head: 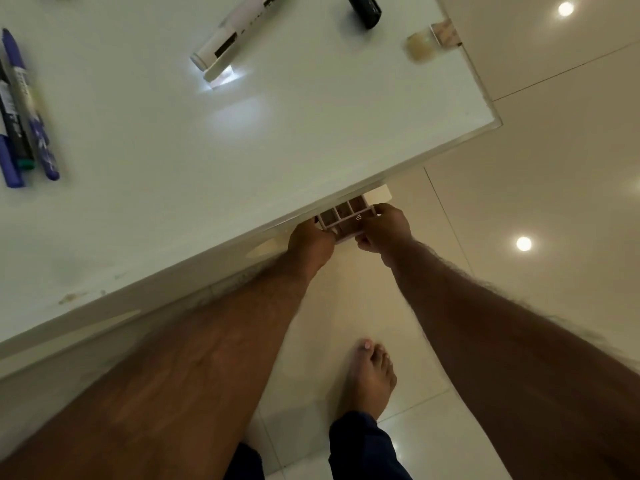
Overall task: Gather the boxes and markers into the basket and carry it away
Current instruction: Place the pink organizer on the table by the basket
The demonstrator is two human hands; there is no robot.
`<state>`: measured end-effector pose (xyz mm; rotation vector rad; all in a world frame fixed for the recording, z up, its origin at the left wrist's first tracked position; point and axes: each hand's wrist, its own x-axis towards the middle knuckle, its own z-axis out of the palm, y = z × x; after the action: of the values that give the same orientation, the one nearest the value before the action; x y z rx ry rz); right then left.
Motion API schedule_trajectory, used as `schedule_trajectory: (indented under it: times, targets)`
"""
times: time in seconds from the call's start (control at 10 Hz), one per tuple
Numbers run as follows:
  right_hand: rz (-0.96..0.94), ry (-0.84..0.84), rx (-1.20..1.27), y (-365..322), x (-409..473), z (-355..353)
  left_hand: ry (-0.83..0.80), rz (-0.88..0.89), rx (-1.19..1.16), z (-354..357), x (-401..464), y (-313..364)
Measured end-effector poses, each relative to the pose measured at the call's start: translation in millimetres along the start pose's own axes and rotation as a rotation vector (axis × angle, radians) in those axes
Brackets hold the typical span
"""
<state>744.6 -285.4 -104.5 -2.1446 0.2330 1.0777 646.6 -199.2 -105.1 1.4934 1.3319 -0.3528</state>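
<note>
Below the table's near edge: both arms reach down past the rim, and the hands meet on a small basket (347,216) held over the floor.

Basket: pale, with a slatted grid side; most of it shows just under the table's near edge, close to the near right corner. Its far part is hidden beneath the tabletop. What lies inside cannot be told.

Left hand (309,241): closed on the basket's left side, fingers curled under the rim, knuckles touching the table's edge or just beside it.

Right hand (383,231): closed on the basket's right side, thumb and fingers pinching its rim.

Table (242,143): white, glossy, showing a bright light reflection near its middle.

Markers at the left edge: a bunch of blue and dark markers (21,116) lie side by side, blurred, one with a green tip.

White marker (232,32): large, with a dark label, lying aslant near the far edge, well apart from the bunch.

Black object (364,9): small, dark, at the far edge toward the right; too blurred to name.

Pale object (420,45): blurred, near the right edge at the far right corner.

Floor (519,150): cream tiles with round light reflections.

Foot (369,379): bare, on the tiles below the hands, with a dark trouser hem above it.
</note>
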Motion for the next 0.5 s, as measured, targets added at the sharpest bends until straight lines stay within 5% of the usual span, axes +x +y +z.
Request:
schedule_trajectory:
  times: [0.2, 0.5]
  targets:
    - [0.036, 0.034, 0.068, 11, -19, -6, 0.013, 0.036, 0.070, 7, -19, -7]
    - [0.211, -0.085, -0.105, 40, -112, -37, -0.200, -0.065, 0.143, -15, -112, -40]
